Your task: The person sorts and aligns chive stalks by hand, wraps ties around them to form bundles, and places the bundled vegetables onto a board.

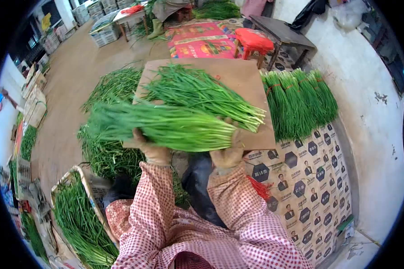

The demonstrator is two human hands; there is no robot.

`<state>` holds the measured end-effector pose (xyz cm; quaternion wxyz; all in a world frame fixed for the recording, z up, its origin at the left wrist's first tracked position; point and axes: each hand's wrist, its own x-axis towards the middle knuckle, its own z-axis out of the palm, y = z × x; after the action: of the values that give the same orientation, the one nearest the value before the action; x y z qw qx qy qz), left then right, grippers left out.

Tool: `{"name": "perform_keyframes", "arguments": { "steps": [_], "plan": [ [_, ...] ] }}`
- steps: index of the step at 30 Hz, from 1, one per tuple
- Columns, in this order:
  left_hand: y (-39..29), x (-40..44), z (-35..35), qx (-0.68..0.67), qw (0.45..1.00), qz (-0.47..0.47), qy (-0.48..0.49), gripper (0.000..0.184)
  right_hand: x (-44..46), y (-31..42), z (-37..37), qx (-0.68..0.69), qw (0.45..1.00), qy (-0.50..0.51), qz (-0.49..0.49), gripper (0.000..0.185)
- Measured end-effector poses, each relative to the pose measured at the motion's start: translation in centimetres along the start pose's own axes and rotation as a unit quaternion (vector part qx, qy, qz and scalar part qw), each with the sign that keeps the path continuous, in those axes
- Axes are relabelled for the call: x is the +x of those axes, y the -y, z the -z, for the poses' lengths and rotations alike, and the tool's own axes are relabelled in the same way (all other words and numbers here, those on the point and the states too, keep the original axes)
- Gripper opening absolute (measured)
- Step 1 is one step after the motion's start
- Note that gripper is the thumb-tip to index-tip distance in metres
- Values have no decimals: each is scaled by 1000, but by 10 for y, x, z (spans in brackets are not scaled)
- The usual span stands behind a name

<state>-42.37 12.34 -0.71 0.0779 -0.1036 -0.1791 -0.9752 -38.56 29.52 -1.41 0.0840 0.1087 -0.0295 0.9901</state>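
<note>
A thick bunch of long green stalks (pixel 184 127) is held across the near edge of a brown board, its leafy end at the left blurred. My left hand (pixel 151 148), in a dirty light glove, grips the bunch from below near its middle. Around the pale cut ends at the right my right hand (pixel 228 150) is closed, also gloved. Just behind lies a loose pile of the same stalks (pixel 202 92) on the board (pixel 251 76), pale ends toward the right.
Tied green bundles (pixel 298 105) stand on patterned paper (pixel 300 179) at the right. Loose greens (pixel 114 152) lie on the floor left of the board. A basket (pixel 87 179) of greens is at lower left. A red-covered stool (pixel 254 40) and dark table (pixel 283 33) are behind.
</note>
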Motion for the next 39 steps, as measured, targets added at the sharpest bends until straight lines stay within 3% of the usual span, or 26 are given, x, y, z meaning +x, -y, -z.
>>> {"name": "perform_keyframes", "arguments": {
  "steps": [1,2,6,7,8,10,12,15,16,17,18,19,20,21,22,23,24,26,28,30,32,33,36,37,38,39],
  "plan": [
    [13,28,26,98,993,-22,-56,65,8,17,2,-28,998,-34,46,26],
    [26,38,2,-16,999,29,-1,61,14,32,5,-56,992,-66,91,29],
    [60,94,-8,11,998,57,-21,58,46,82,35,-100,986,-15,134,39],
    [66,107,-7,42,997,44,-43,57,51,88,52,-202,965,-30,164,43],
    [66,118,-14,42,997,47,-43,57,54,94,62,-185,966,-81,162,47],
    [50,141,-31,52,971,81,-220,53,59,98,73,-165,964,-133,163,50],
    [19,172,-3,131,968,96,-191,50,63,92,72,-207,938,-184,207,48],
    [-31,212,27,120,977,126,-126,46,73,93,82,-159,937,-256,175,44],
    [-39,216,22,330,929,-60,-157,50,74,94,80,-156,938,-255,176,44],
    [-44,218,15,512,805,-243,-175,56,75,93,72,-168,931,-274,172,42],
    [-35,207,1,602,746,-279,-60,64,75,90,65,-180,923,-294,168,40],
    [-16,189,-8,675,668,-308,55,73,75,88,61,-179,924,-293,169,40],
    [5,147,-60,744,627,-157,168,84,76,85,57,-188,915,-310,175,40],
    [31,123,-76,739,573,-120,333,95,78,83,53,-199,906,-328,180,40],
    [59,107,-78,714,454,-203,492,104,81,82,49,-200,907,-324,181,40],
    [81,87,-102,749,319,-122,567,110,82,80,46,-177,912,-329,169,40],
    [105,79,-91,734,263,-157,606,112,81,79,46,-153,916,-335,156,41],
    [134,82,-83,736,238,-200,601,115,77,76,49,-188,908,-332,172,42],
    [144,98,-92,792,161,-16,589,116,74,77,40,-201,909,-333,153,32],
    [143,109,-87,797,163,13,582,117,71,77,36,-229,895,-350,154,31],
    [145,112,-80,792,201,57,574,119,70,82,55,-201,921,-303,139,42],
    [148,111,-76,800,207,58,561,119,69,87,44,-206,940,-233,139,38],
    [151,111,-71,796,204,60,567,117,55,128,21,-179,947,-256,72,30],
    [152,110,-71,798,197,56,567,115,45,148,47,-283,910,-277,120,28],
    [153,109,-73,797,199,57,567,115,41,178,53,-285,910,-278,119,28],
    [154,108,-77,802,191,66,562,114,36,210,57,-407,865,-270,115,35]
  ]
}}
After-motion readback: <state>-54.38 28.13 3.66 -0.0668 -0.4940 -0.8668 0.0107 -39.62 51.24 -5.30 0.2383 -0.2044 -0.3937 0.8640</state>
